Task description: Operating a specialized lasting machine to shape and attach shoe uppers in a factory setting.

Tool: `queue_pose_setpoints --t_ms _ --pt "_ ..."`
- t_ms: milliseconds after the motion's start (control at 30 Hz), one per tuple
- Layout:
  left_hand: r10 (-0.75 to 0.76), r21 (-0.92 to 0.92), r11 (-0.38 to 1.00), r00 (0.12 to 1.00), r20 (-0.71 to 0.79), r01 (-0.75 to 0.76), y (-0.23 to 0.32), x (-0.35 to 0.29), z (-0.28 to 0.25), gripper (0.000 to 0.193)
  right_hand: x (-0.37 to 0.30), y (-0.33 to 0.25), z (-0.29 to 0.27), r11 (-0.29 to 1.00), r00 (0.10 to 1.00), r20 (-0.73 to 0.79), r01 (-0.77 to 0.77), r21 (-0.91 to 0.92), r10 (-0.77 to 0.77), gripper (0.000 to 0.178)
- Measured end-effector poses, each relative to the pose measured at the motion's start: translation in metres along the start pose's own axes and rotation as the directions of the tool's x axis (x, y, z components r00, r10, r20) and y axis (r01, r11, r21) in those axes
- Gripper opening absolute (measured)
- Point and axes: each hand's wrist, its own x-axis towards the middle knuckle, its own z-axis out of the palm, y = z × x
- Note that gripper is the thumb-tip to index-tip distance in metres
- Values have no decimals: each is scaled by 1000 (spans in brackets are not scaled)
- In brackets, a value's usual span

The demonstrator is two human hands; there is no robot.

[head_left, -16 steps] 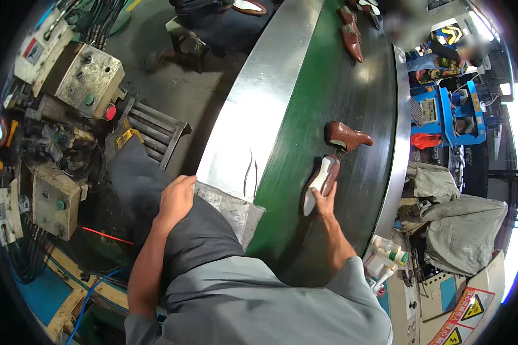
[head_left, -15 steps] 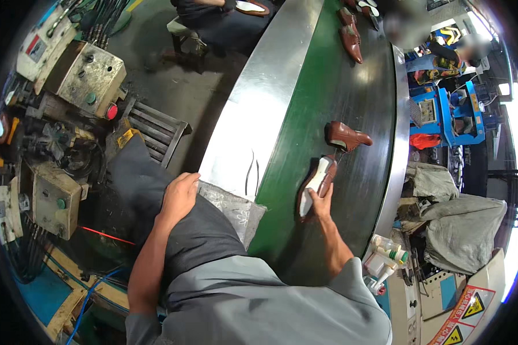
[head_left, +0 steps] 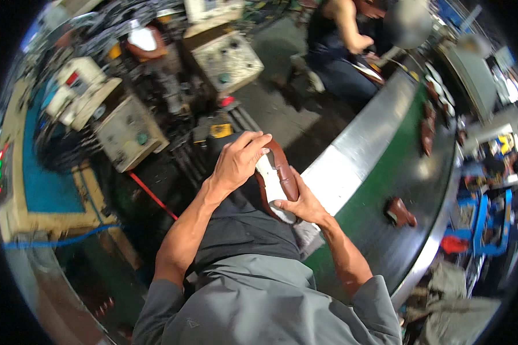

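A brown shoe upper with a white sole side lies over my lap, held in both hands. My left hand grips its upper end from the left. My right hand grips its lower end from the right. Another brown shoe lies on the green conveyor belt to my right, apart from my hands.
The belt has a metal edge and carries more brown shoes farther up. A second person sits at the belt's far end. Beige control boxes and cables stand on the left. Blue racks stand beyond the belt at right.
My right hand has lifted the shoe off the belt and brought it to my lap. My left hand left my knee and took hold of it. The view has swung left.
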Motion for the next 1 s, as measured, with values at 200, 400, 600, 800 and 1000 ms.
queue_pose_setpoints --t_ms 200,400,600,800,1000 --pt "228 325 924 972 -47 -201 51 -62 -104 62 69 -68 61 962 965 21 262 -74 -261 128" --pt "-388 -375 868 916 -102 326 64 -102 -87 111 71 -28 127 854 863 -22 496 -158 -505 123" --pt "-347 -241 923 921 -180 301 67 -104 -67 79 68 -9 125 819 829 -22 548 -169 -559 120" --pt "-322 -221 933 932 -166 283 64 -89 -66 75 74 -6 122 840 844 -48 523 -147 -534 119" --pt "-468 -403 810 884 -8 425 52 -74 -78 76 77 -36 91 827 841 3 532 -182 -541 119"
